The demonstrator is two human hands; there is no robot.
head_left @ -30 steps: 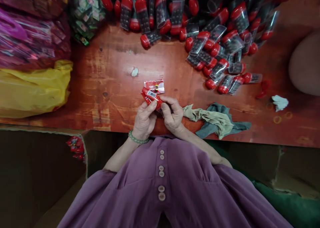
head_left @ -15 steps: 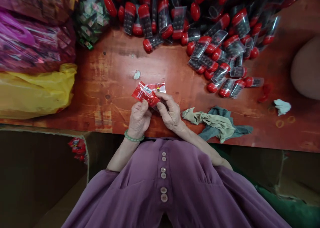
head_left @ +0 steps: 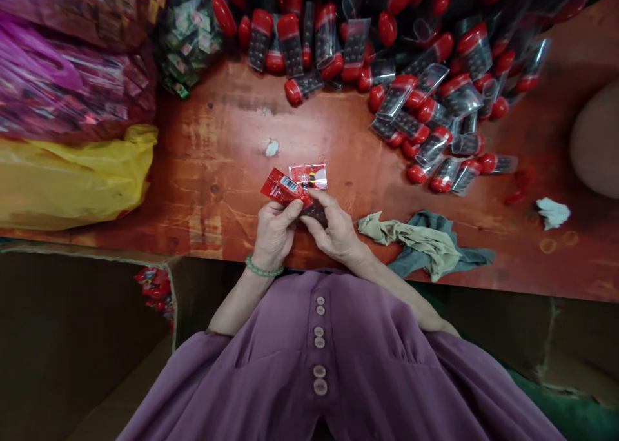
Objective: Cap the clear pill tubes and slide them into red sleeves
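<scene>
Between both hands, low over the front of the table, is a red printed packet [head_left: 279,186] with a barcode label. My left hand [head_left: 275,235] pinches its lower edge between thumb and fingers and wears a green beaded bracelet [head_left: 264,270]. My right hand [head_left: 337,229] is closed on the packet's other end, where a dark, bumpy part [head_left: 314,210] shows between thumb and forefinger. Just beyond the fingertips is a red-and-white printed piece [head_left: 309,175]; whether it joins the packet I cannot tell.
Clear tubes with red caps and dark round contents [head_left: 434,146] are heaped at the back and right. Crumpled cloths [head_left: 430,241] lie right of my hands. Filled bags, one yellow [head_left: 72,183], stand left. An open cardboard box [head_left: 174,299] sits below the table's front edge.
The packet has turned in my hands, and its dark, bumpy part now shows more. My left thumb has moved right along it. The whole view has shifted slightly.
</scene>
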